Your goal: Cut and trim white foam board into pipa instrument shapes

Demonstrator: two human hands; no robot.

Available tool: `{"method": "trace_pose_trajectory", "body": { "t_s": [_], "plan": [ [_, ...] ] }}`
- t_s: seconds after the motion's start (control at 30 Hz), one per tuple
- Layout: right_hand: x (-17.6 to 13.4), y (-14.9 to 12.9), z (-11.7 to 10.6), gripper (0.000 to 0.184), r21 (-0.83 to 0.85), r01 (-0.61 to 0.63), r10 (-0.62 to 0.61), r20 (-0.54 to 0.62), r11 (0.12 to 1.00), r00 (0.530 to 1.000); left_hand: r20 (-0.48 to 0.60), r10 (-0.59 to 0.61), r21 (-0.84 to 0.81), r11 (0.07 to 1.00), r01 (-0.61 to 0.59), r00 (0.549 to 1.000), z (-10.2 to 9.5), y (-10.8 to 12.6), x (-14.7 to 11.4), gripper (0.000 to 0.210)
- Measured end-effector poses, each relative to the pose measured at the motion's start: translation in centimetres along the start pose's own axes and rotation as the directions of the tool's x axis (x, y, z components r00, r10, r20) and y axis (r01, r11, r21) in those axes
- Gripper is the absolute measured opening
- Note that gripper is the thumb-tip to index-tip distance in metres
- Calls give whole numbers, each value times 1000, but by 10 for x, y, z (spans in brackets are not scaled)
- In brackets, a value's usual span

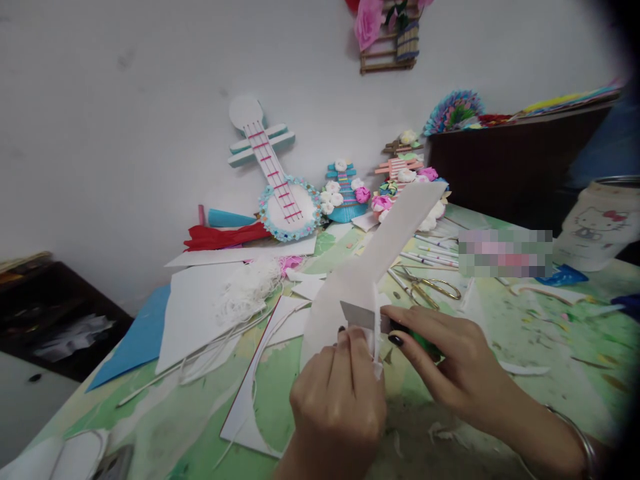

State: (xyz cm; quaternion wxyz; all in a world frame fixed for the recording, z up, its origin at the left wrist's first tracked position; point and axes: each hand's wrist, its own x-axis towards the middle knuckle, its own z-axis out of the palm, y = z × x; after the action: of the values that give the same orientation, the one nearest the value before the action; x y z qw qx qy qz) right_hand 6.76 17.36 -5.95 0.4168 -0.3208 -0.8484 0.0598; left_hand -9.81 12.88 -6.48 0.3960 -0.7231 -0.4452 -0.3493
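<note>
My left hand (pixel 340 400) is closed on the lower part of a white foam board cutout (pixel 387 243), which has a rounded body and a long straight neck. The cutout is held tilted, its neck pointing up and to the right. Closed round the dark and green handle of a craft knife is my right hand (pixel 450 360). The knife's wide grey blade (pixel 357 316) lies across the cutout's edge, just above my left fingers. A rough, frayed strip (pixel 377 333) runs down that edge. My left fingertips are partly hidden behind the hand.
A decorated model lute (pixel 273 170) leans on the wall, with smaller flowered models (pixel 344 193) beside it. Gold-handled scissors (pixel 425 287) and several pens lie right of the cutout. White string (pixel 250 290) and board scraps spread leftward. A cup (pixel 597 223) stands far right.
</note>
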Motion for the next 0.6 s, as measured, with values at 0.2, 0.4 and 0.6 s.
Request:
{"method": "trace_pose_trajectory", "body": {
  "t_s": [0.2,0.4,0.6],
  "plan": [
    [0,6,0,26,-35,-19,18,-41,999,999,-10,-18,0,1000,18,1000,-1,-1,0,24],
    [-1,11,-3,26,-31,-12,11,-41,999,999,-9,28,-23,999,-28,1000,-2,-3,2,24],
    [2,6,-4,24,-9,-19,19,-27,1000,999,19,79,-59,995,-77,997,1,-1,0,21]
  ]
}}
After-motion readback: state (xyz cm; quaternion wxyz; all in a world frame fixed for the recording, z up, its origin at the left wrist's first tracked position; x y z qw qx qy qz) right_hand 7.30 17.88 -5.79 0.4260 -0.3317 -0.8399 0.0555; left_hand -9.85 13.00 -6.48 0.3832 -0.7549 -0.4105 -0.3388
